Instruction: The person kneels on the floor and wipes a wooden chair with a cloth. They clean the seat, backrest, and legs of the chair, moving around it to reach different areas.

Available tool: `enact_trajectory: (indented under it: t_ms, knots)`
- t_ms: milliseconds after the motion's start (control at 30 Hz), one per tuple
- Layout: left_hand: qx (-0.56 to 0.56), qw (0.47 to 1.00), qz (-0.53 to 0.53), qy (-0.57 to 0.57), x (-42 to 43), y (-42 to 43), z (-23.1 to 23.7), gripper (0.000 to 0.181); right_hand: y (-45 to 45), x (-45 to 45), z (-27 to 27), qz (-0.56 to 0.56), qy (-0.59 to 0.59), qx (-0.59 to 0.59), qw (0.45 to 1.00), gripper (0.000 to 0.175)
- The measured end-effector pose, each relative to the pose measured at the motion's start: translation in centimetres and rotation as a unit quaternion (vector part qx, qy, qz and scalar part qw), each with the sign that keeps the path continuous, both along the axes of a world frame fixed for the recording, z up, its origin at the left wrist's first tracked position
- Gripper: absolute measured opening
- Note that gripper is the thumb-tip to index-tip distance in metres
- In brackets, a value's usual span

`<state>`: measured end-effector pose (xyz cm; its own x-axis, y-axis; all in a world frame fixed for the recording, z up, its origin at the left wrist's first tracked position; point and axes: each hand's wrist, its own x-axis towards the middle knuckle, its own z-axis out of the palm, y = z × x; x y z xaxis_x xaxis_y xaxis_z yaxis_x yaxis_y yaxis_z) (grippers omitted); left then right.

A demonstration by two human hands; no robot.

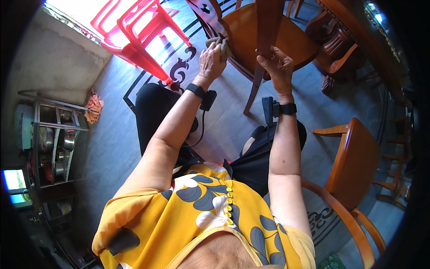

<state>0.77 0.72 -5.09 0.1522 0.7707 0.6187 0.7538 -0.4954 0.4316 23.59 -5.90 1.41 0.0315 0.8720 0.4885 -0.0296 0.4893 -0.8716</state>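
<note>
A wooden chair with a round brown seat (289, 37) stands in front of me, partly cut off at the top. My left hand (211, 60) is closed on a grey-brown cloth (224, 47), pressed against the chair's dark wooden frame at the left of the seat. My right hand (278, 65) grips a dark wooden upright (265, 33) of the chair, thumb on the near side and fingers partly hidden behind it. Each wrist wears a black strap with a small device, and cables run from them.
Stacked red plastic chairs (134, 43) stand at upper left. A carved wooden table (362, 27) is at upper right, another wooden chair (352, 164) at right. A metal rack (55, 141) with pots and an orange mop head (94, 108) are at left.
</note>
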Motion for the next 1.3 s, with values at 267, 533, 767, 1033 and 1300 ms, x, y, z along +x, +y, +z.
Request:
enact_trajectory:
  t_ms: [267,533,767,1033,1300]
  knots:
    - [-0.132,0.941,-0.032,-0.311,0.6,0.7,-2.2,0.02,-0.2,0.0,0.1,0.003,0.003,-0.011,1.0,0.04]
    - [-0.276,0.908,-0.027,-0.314,3.0,-5.7,-9.5,0.03,-0.1,0.4,0.0,0.02,-0.011,-0.011,1.0,0.04]
    - [-0.188,0.98,-0.065,-0.013,7.4,-6.8,-9.4,0.033,0.1,0.2,-0.1,0.002,-0.004,0.002,1.0,0.041]
    - [-0.009,0.979,-0.088,0.186,3.8,-2.7,-9.3,0.039,-0.1,0.1,0.2,0.016,0.008,-0.009,1.0,0.041]
    - [-0.048,0.983,-0.034,0.176,-1.9,2.5,-9.1,0.04,-0.3,0.1,0.8,0.009,-0.008,-0.011,1.0,0.039]
